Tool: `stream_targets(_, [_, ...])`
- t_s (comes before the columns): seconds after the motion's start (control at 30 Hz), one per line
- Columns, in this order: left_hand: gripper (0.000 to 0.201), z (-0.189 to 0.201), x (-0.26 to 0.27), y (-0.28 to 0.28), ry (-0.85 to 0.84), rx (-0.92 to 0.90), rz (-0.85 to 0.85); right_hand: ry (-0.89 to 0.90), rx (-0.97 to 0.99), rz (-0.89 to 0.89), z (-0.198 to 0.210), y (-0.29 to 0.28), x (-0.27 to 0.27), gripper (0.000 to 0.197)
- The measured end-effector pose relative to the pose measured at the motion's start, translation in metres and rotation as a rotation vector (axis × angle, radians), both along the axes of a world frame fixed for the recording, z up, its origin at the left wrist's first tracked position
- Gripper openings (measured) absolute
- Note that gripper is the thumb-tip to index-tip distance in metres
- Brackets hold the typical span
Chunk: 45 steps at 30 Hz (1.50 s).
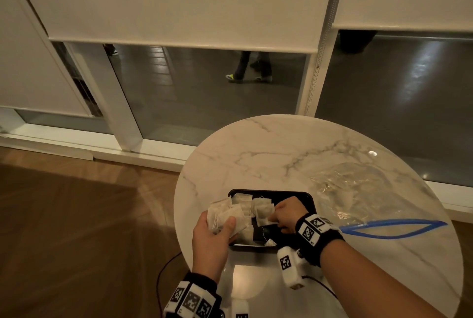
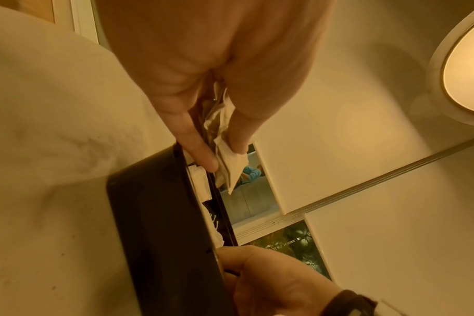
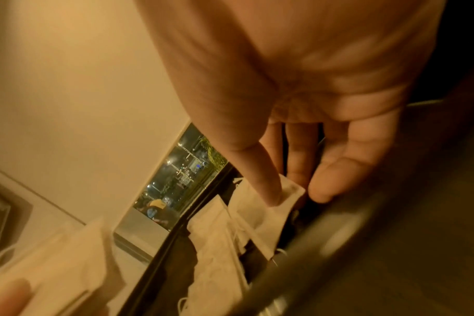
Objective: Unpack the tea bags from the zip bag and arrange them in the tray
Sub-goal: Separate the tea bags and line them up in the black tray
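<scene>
The left hand (image 1: 216, 228) is nearest, its fingers curled around a bundle of tea bags (image 1: 225, 215) held over the left edge of the black tray (image 1: 311, 198). The right hand (image 1: 288, 212) pinches one tea bag (image 1: 263, 212) between thumb and forefinger, low inside the tray, where other bags already lie. The zip bag (image 1: 358, 189) lies flat on the bench (image 1: 256, 143), right of the tray. To do this step well, I think the bag should be laid flat beside its neighbours, strings tucked in.
</scene>
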<state>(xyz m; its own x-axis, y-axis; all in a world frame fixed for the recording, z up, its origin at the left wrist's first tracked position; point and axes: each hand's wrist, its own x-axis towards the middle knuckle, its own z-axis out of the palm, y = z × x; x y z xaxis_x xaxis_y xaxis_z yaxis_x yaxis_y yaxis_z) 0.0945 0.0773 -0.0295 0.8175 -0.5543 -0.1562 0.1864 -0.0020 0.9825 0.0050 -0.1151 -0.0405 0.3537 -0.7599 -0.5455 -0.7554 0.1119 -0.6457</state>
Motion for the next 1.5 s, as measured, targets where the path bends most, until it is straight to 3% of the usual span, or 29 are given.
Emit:
stream_targets(0.23, [0.03,0.0,0.003,0.0,-0.023,0.014,-0.002,0.093,-0.003,0.053,-0.004,-0.008,0.012,0.028])
stream_targets(0.6, [0.028,0.008,0.001,0.002,-0.028,-0.027,-0.025,0.011,-0.027,0.012,0.003,-0.002,0.013,0.013])
stream_targets(0.97, [0.03,0.006,0.003,0.001,-0.032,-0.015,-0.01,0.009,-0.061,-0.011,-0.008,-0.011,0.015,0.027])
stream_targets(1.33, [0.029,0.011,0.001,0.002,-0.032,-0.047,-0.027,-0.036,-0.093,0.003,-0.006,-0.006,0.016,0.014])
stream_targets(1.5, [0.03,0.011,0.002,0.002,-0.017,-0.054,-0.032,-0.047,-0.117,-0.012,-0.003,-0.007,0.013,0.022])
